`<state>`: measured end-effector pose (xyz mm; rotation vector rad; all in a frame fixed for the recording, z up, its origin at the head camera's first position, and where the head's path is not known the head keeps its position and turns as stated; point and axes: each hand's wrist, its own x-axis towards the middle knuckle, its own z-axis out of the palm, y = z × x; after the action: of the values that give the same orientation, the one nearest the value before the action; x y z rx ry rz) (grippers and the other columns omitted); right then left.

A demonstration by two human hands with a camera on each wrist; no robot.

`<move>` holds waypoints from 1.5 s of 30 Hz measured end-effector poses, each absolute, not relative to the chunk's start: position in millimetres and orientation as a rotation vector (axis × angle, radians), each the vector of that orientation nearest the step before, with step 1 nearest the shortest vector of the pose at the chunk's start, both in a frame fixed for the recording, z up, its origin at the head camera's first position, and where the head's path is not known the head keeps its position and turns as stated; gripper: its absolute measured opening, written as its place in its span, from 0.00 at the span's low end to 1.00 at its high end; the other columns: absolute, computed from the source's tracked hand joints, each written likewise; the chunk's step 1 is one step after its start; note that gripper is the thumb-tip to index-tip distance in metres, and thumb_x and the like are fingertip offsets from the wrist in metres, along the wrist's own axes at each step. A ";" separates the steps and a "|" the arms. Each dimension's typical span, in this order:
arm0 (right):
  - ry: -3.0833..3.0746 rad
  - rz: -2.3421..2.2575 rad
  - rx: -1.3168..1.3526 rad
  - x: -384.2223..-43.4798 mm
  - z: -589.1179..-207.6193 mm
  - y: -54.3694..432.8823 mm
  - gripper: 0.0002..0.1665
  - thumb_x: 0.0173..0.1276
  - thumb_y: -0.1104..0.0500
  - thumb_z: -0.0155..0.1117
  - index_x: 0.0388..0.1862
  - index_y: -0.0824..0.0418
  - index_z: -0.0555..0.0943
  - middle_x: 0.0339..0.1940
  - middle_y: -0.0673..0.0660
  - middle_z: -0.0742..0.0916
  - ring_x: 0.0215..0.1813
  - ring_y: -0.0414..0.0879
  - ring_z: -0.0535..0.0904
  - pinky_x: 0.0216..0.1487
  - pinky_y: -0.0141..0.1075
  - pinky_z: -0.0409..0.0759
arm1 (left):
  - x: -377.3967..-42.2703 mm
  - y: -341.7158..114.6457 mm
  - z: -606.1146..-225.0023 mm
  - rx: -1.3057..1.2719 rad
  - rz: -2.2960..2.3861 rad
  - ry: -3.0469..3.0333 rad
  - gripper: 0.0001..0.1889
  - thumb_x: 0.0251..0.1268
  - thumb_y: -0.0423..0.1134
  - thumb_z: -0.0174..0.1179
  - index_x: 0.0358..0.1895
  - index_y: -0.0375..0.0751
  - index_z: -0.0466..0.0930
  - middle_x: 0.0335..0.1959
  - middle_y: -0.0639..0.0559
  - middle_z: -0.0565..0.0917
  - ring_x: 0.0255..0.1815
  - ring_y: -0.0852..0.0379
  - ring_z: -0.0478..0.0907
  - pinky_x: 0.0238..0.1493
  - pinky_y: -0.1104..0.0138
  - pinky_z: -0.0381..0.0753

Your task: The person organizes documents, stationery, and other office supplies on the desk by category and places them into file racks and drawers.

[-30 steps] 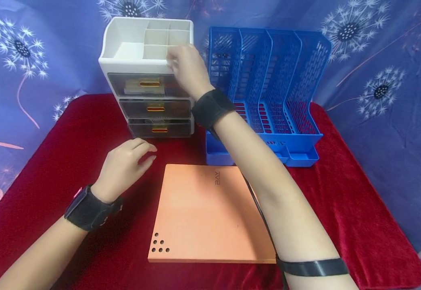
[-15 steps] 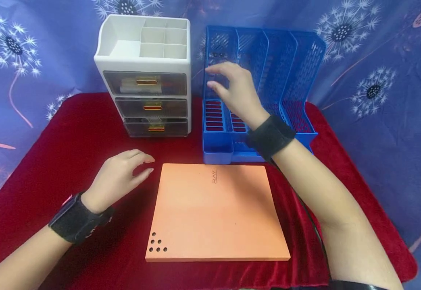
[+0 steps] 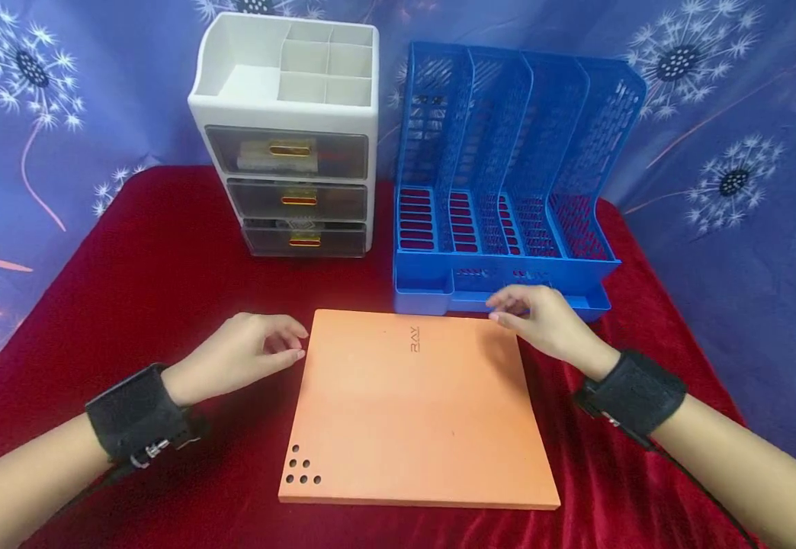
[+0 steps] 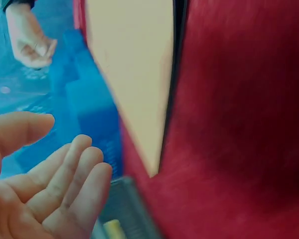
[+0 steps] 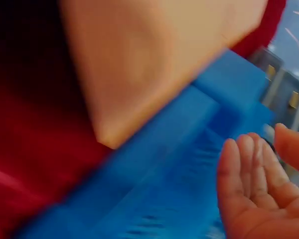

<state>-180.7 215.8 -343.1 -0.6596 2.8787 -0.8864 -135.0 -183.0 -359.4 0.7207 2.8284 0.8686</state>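
Observation:
A flat orange board [image 3: 412,412] marked RAY, possibly a laptop or a case, lies on the red cloth in the head view. Beside its upper left edge is my left hand [image 3: 240,354], fingers loosely bent and holding nothing. Over the board's upper right corner hovers my right hand [image 3: 542,320], relaxed, in front of the blue file rack [image 3: 508,267]. Both wrist views show bare palms: the left hand [image 4: 55,189] near a corner of the board [image 4: 139,74], the right hand [image 5: 261,189] over the blue rack [image 5: 164,159].
A white desktop organizer [image 3: 288,114] with tinted drawers stands at the back left, its top split into compartments. Small items show dimly behind the drawer fronts. The red cloth [image 3: 165,252] covers the table, and a blue dandelion-print curtain [image 3: 734,252] hangs behind and at the sides.
My right hand has come from the organizer's top, past the rack, down to the board's upper right corner. The left hand has shifted slightly toward me, nearer the board's left edge.

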 end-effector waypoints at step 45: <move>2.170 -1.441 0.025 -129.0 -391.5 272.2 0.29 0.71 0.66 0.51 0.62 0.86 0.58 0.55 0.76 0.76 0.51 0.51 0.81 0.47 0.43 0.81 | -133.7 -177.3 -406.0 0.111 1.548 1.839 0.17 0.66 0.36 0.57 0.51 0.28 0.67 0.36 0.44 0.80 0.37 0.49 0.82 0.41 0.56 0.83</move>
<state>-129.0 272.2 -391.5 0.0252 2.1702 -1.4407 -133.7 -177.3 -406.0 0.1106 1.8386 1.5483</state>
